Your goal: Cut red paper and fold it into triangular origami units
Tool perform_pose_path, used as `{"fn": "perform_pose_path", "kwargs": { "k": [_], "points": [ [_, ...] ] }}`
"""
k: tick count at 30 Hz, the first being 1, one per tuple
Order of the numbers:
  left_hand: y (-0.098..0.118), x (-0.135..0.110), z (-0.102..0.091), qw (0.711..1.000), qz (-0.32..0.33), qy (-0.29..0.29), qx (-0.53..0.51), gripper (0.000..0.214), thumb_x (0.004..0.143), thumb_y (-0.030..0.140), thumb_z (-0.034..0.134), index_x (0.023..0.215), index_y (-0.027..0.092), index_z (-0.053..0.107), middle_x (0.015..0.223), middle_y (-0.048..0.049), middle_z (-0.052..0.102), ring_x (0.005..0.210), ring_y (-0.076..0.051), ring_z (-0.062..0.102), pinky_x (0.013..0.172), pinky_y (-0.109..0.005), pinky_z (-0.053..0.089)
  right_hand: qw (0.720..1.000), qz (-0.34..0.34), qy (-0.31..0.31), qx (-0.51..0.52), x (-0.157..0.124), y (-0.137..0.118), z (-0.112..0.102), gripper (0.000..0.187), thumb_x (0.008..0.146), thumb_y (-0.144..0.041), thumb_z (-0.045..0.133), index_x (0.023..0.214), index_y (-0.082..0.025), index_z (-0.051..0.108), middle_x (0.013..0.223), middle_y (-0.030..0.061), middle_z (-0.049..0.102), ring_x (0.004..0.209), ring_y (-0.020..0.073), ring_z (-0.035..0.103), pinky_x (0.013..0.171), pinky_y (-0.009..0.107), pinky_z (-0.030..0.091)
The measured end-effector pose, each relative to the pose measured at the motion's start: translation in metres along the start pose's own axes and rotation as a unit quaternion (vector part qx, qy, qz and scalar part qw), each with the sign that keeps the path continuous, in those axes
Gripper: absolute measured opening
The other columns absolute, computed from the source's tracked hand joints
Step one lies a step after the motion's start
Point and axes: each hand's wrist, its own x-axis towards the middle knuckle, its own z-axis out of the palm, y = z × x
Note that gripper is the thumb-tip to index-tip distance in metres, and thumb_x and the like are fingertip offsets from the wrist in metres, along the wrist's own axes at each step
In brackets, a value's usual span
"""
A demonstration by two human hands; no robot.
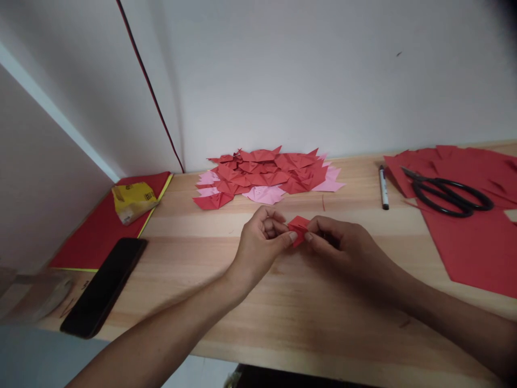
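Between my two hands is a small folded piece of red paper [298,224], held just above the wooden table. My left hand [269,231] pinches its left side between thumb and fingers. On its right edge, the thumb and forefinger of my right hand [335,237] are closed. Parts of the paper are hidden by my fingertips. Behind my hands, against the wall, lies a heap of folded red and pink paper pieces [262,172] with pointed ends.
Black-handled scissors [448,195] rest on red paper sheets [476,242] at the right, beside a marker pen [383,187]. To the left are a black phone [105,285], a red sheet stack [92,231] and a yellow packet [134,200]. The table's front edge runs below my arms.
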Motion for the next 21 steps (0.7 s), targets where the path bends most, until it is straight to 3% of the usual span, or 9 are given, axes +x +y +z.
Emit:
{"fn": "perform_pose_path", "kwargs": {
  "k": [6,12,21],
  "points": [
    [0.0012,0.0002,0.0001,0.999,-0.037,-0.034,-0.017,0.04,0.069,0.023,0.073,0.095,0.018,0.043,0.074,0.002,0.06,0.06,-0.008,0.055,0.057,-0.021,0.043,1.0,-0.002,0.008,-0.01,0.0,-0.0019,0.0005,0.018,0.087,-0.027,0.045,0.071,-0.02,0.052,0.061,-0.0031,0.048,0.056,0.0116,0.041,0.05,0.023,0.031],
    [0.0032,-0.0033,-0.0004,0.991,-0.002,-0.104,0.083,0.036,0.08,0.02,0.06,0.112,0.022,0.043,0.085,-0.0006,0.065,0.066,-0.009,0.055,0.058,-0.02,0.04,0.998,-0.034,-0.019,-0.046,-0.0014,0.0018,0.0013,0.018,0.087,-0.024,0.046,0.069,-0.02,0.048,0.06,-0.0037,0.049,0.056,0.0112,0.042,0.05,0.022,0.032],
    [0.0054,-0.0067,0.0006,0.992,-0.012,-0.129,-0.003,0.031,0.079,0.015,0.058,0.104,0.021,0.042,0.077,0.0007,0.062,0.055,-0.007,0.047,0.051,-0.018,0.034,0.996,-0.061,-0.03,-0.059,-0.0019,0.002,0.0028,0.019,0.088,-0.023,0.045,0.069,-0.02,0.047,0.061,-0.0036,0.05,0.055,0.0108,0.042,0.05,0.022,0.032]
  ]
}}
